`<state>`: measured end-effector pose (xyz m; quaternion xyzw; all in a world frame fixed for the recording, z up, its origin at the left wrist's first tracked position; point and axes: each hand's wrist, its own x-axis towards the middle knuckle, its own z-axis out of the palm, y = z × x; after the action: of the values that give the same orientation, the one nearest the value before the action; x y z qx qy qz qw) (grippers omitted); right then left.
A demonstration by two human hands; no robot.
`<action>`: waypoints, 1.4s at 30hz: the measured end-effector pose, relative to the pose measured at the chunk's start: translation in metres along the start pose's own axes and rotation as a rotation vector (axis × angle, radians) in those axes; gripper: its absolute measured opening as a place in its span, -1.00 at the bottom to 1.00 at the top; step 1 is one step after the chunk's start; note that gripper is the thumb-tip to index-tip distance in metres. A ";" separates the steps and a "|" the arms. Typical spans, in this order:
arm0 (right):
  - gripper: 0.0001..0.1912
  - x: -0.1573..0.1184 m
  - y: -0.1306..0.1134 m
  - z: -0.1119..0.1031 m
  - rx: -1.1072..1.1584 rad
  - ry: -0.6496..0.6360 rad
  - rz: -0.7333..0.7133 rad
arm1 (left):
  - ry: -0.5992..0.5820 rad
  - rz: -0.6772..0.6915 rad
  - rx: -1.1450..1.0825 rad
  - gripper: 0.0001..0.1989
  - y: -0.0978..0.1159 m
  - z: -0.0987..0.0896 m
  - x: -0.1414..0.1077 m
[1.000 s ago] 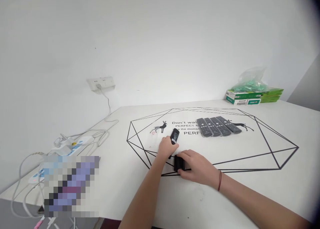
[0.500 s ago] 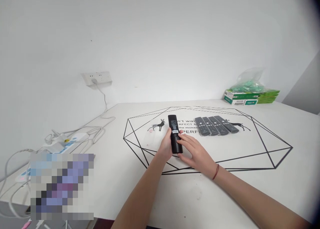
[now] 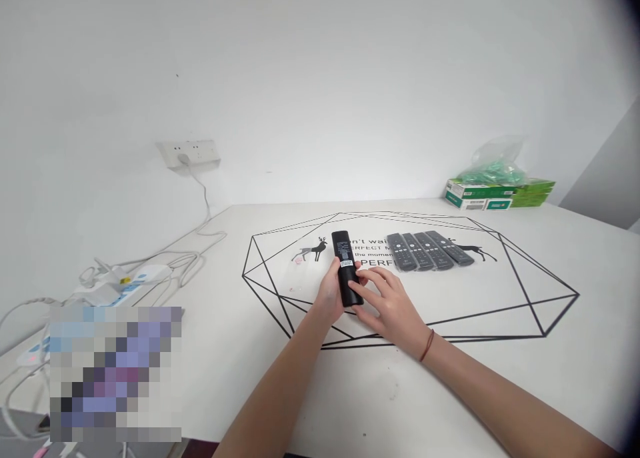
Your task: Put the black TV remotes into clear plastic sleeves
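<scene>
A black remote control point(image 3: 344, 250) is held back side up above the table, its printed label and a white sticker showing. My left hand point(image 3: 330, 290) is wrapped round it from the left, thumb along its edge. From the right, my right hand point(image 3: 393, 306) grips its lower half; a finger presses on the back cover and the thumb is at the bottom end. Several more remote controls point(image 3: 427, 251), buttons up and apparently in clear plastic sleeves, lie side by side behind my right hand.
Green and white boxes point(image 3: 480, 193) with a plastic bag point(image 3: 495, 165) on top stand at the back right. Left are a power strip point(image 3: 145, 285), tangled white cables point(image 3: 187, 261) and a blurred-out patch. A wall socket point(image 3: 193, 153) is above. The white table point(image 3: 480, 391) has printed lines.
The fingers of my right hand have shifted slightly on the back of the remote control, which stays in my left hand. The whole view has moved a little.
</scene>
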<state>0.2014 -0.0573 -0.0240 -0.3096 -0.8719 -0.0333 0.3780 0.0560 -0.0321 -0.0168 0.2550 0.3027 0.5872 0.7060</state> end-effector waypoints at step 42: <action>-0.82 -0.003 -0.017 -0.001 0.595 -0.271 0.706 | 0.352 0.400 -0.188 -0.72 0.053 -0.058 0.019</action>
<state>0.1938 -0.0725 -0.0222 -0.4667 -0.7266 0.3887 0.3212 -0.0194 -0.0039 -0.0206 0.1371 0.3084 0.7757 0.5333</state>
